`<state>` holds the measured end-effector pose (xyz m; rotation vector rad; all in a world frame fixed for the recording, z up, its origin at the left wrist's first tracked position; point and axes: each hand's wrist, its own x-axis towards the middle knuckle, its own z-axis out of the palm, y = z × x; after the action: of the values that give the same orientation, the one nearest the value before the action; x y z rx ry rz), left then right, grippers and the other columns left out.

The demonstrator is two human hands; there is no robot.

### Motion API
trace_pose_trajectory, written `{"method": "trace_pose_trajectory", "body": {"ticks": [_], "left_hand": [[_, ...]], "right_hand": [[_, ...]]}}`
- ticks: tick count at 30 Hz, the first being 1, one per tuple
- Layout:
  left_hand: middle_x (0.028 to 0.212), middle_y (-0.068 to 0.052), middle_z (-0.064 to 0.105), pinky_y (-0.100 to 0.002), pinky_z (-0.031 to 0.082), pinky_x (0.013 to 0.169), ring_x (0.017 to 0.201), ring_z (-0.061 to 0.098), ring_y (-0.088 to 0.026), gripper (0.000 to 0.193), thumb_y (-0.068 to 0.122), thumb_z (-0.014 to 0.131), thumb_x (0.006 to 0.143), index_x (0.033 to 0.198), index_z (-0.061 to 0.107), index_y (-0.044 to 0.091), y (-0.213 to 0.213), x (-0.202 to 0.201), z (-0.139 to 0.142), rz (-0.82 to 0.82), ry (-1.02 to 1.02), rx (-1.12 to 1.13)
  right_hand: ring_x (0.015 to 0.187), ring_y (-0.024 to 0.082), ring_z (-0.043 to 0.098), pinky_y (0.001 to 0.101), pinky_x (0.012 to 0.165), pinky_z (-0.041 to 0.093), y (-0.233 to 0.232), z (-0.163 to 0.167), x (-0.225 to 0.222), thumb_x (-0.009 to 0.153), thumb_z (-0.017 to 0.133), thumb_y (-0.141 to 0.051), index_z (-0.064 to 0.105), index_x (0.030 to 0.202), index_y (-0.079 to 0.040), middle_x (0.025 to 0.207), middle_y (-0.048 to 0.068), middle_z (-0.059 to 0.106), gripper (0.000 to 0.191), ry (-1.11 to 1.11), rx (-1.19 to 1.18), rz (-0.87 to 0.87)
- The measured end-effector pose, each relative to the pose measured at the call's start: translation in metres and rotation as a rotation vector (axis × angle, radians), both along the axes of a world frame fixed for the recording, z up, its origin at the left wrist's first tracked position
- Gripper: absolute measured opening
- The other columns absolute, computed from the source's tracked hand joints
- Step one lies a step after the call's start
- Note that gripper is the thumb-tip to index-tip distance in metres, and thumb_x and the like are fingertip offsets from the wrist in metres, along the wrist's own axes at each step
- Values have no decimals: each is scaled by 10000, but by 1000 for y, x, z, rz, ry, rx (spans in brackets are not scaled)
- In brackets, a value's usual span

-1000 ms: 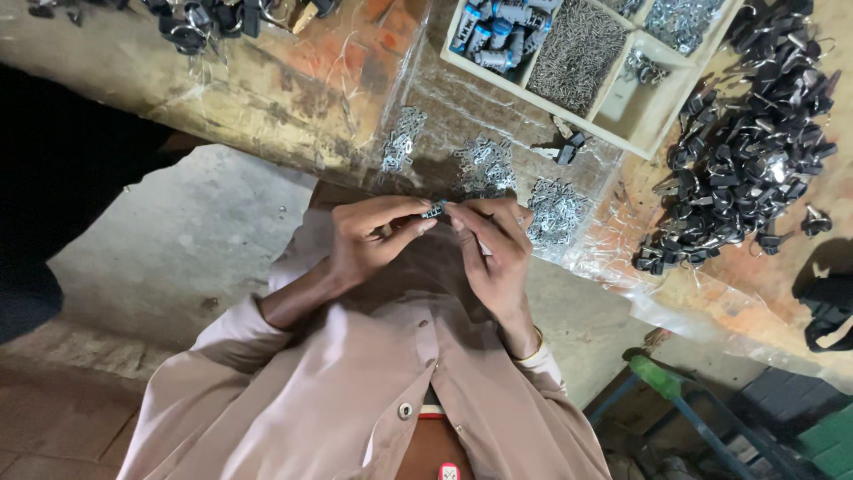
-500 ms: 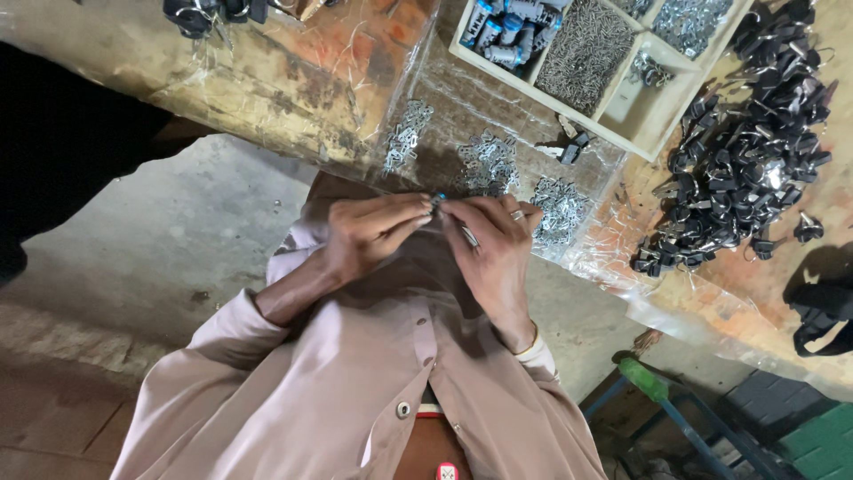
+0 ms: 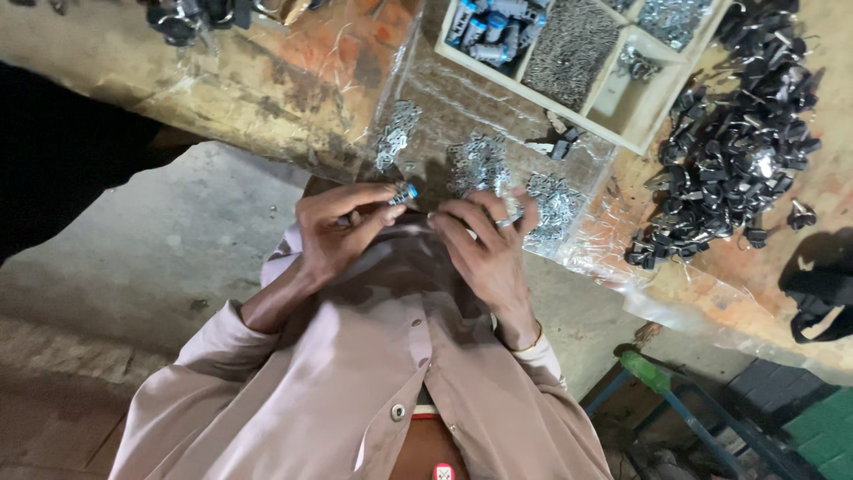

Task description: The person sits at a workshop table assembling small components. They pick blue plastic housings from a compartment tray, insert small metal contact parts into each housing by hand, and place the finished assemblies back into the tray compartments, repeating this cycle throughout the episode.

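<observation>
A small metal part with a blue end (image 3: pixel 404 193) is pinched between the thumb and fingertips of the left hand (image 3: pixel 342 227), held in the air just above the near edge of the workbench (image 3: pixel 267 98). The right hand (image 3: pixel 484 244) is brought close beside it, fingers curled with their tips pointed toward the part; whether something tiny is gripped in them cannot be told, as the fingertips are seen only from behind. A ring is worn on one right finger.

Just beyond the fingertips, small heaps of silvery metal pieces (image 3: pixel 480 164) are spread on a clear plastic sheet (image 3: pixel 586 258). Farther out from the fingers a wooden compartment tray (image 3: pixel 613 107) is set, and to the right of the right hand a large pile of black parts (image 3: pixel 733 160) is heaped.

The part is judged easy to lose: it is held over the gap between bench and lap, so a slackened pinch could let it fall to the concrete floor (image 3: pixel 133 258). The sheet overhangs the edge, and a brushing wrist could drag the heaps off. Open room is left only toward the body and to the left of the left hand.
</observation>
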<state>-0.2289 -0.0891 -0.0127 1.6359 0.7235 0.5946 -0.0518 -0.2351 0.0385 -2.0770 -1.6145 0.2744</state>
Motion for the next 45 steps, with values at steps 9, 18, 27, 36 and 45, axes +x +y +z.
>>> {"method": "trace_pose_trajectory", "body": {"ticks": [9, 18, 27, 36, 45], "left_hand": [[1062, -78, 793, -197, 489, 522, 733, 708, -63, 248, 66, 862, 867, 1100, 778, 51, -22, 28, -8, -172, -40, -51], [1085, -92, 786, -213, 551, 583, 821, 746, -99, 253, 57, 860, 877, 1112, 767, 44, -20, 28, -10, -195, -51, -30], [1132, -126, 770, -268, 658, 725, 956, 787, -185, 250, 0, 826, 887, 1125, 752, 19, -19, 29, -9, -253, -77, 38], [1111, -117, 773, -286, 653, 745, 957, 788, -206, 231, 19, 839, 890, 1105, 754, 23, -18, 33, -5, -288, -102, 168], [1073, -106, 780, -275, 633, 693, 878, 783, -176, 226, 39, 857, 874, 1079, 762, 27, -24, 34, -3, -359, -97, 107]], "right_hand": [[918, 195, 598, 367, 881, 397, -23, 2, -3, 905, 840, -44, 794, 1112, -113, 1021, 43, 692, 222, 21, 97, -400], [953, 198, 645, 333, 902, 437, -17, -1, -16, 912, 779, 21, 718, 1141, -72, 1034, 73, 715, 254, 315, 147, -374], [863, 117, 615, 256, 833, 472, -22, -18, -22, 913, 812, 6, 503, 1365, -82, 969, 38, 751, 555, 419, 175, -411], [746, 117, 578, 309, 827, 438, -25, -16, -20, 852, 859, -31, 588, 1224, -80, 931, 13, 735, 462, 331, 161, -416], [1147, 271, 525, 424, 1005, 393, -53, -6, 2, 885, 891, -217, 803, 1140, -173, 1232, 30, 623, 273, 31, 31, -508]]}}
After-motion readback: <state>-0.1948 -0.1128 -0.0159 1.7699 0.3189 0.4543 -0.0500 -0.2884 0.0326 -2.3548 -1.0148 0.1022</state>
